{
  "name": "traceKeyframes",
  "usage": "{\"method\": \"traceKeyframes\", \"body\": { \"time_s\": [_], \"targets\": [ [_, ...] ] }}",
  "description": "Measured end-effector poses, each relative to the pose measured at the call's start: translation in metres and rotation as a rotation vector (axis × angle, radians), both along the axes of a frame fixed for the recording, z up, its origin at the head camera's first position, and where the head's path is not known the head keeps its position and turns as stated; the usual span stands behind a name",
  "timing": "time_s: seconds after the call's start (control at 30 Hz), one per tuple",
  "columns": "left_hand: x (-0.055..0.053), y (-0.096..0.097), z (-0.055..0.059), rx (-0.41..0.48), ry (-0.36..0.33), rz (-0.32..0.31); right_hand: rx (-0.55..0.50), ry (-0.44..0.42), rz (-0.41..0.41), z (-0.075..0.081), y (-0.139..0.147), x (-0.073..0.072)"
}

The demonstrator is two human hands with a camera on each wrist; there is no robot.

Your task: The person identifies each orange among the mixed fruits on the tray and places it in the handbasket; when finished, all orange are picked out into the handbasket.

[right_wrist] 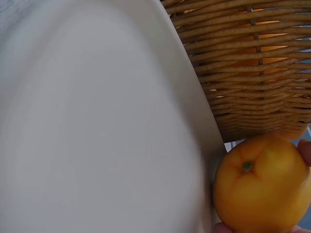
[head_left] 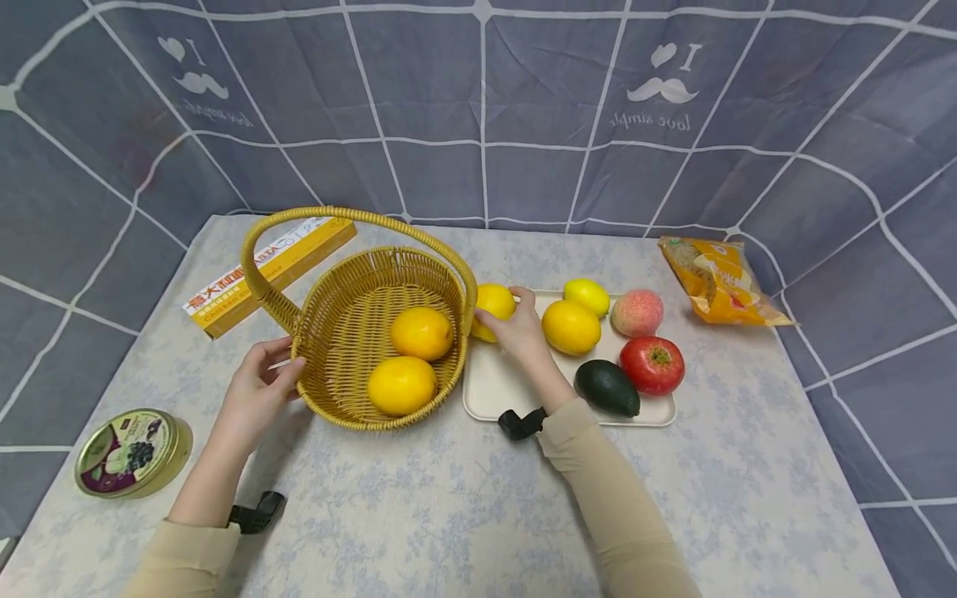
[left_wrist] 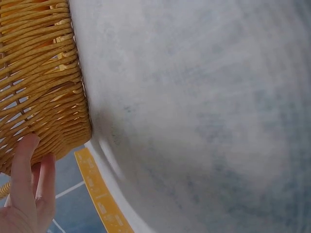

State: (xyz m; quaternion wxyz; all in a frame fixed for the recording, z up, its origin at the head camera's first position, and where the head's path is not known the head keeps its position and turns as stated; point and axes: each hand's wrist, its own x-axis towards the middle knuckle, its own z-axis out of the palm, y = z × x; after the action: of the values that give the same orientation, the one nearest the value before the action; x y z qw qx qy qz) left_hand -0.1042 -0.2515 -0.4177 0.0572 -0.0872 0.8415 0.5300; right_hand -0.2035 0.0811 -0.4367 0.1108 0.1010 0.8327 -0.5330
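A woven basket (head_left: 340,332) with a tall arched handle stands left of centre, holding two yellow-orange fruits (head_left: 402,385). My left hand (head_left: 257,386) touches the outside of its left wall near the foot of the handle. In the left wrist view, those fingers (left_wrist: 29,165) lie against the weave. My right hand (head_left: 521,330) grips another yellow-orange fruit (right_wrist: 262,184), which has a small green stem mark. This fruit is beside the basket's right wall, at the back left corner of the cream tray (head_left: 489,390). Whether it touches the tray, I cannot tell.
On the tray lie two yellow fruits (head_left: 571,326), a peach (head_left: 638,313), a red pomegranate-like fruit (head_left: 652,365) and a dark green avocado (head_left: 607,388). A yellow pasta box (head_left: 272,274) lies behind the basket, a round jar (head_left: 134,453) front left, an orange packet (head_left: 721,282) back right.
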Motion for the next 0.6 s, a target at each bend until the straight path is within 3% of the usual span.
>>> {"method": "traceKeyframes", "body": {
  "time_s": [0.27, 0.6],
  "targets": [
    [-0.004, 0.004, -0.001, -0.021, -0.028, -0.026, -0.052, 0.02, -0.035, 0.021, 0.025, 0.02],
    [0.001, -0.002, 0.001, 0.01, 0.027, -0.015, -0.112, 0.114, 0.003, 0.063, 0.038, 0.057]
  ]
}}
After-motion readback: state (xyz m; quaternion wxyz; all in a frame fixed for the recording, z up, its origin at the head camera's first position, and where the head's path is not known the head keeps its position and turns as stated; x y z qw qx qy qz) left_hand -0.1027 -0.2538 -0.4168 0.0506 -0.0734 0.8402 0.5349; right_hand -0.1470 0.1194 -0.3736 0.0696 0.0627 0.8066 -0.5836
